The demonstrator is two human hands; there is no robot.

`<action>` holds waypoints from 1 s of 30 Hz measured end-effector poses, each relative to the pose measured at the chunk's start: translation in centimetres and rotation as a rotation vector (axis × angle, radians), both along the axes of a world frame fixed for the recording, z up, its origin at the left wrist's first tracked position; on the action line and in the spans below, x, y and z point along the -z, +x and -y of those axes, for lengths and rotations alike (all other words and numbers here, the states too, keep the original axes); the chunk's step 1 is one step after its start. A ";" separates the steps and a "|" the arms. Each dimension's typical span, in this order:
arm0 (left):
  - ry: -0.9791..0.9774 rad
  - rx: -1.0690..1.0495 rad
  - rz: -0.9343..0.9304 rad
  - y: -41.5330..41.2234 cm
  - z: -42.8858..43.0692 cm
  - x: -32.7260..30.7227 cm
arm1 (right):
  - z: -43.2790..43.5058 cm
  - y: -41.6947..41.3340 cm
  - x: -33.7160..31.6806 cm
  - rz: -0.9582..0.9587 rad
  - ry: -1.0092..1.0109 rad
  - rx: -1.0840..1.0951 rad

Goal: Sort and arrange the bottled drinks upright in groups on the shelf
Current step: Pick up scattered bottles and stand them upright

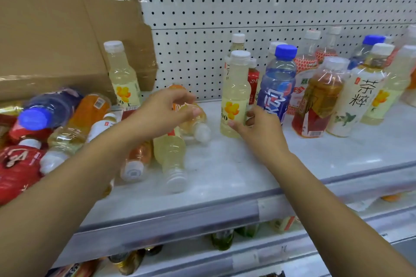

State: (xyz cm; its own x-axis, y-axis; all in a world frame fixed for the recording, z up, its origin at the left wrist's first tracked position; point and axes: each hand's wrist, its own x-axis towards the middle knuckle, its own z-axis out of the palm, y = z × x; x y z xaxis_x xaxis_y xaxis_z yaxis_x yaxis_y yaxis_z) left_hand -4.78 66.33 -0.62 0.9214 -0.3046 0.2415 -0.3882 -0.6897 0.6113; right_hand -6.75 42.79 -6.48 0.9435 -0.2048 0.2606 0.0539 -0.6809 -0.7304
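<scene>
One pale yellow bottle (235, 94), upright mid-way along the shelf (225, 175), just left of a blue-capped bottle (278, 87): gripping it low with the right hand (258, 130), fingers curling round. Further left, curling the left hand (164, 112) over a lying bottle (195, 119); grip unclear.

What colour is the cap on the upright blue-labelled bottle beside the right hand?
The cap is bright blue; the head view shows it best.
</scene>
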 end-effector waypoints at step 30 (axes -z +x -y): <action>-0.321 0.043 0.143 -7.0 -4.7 2.0 | -6.5 1.0 -3.5 0.303 -0.129 -0.250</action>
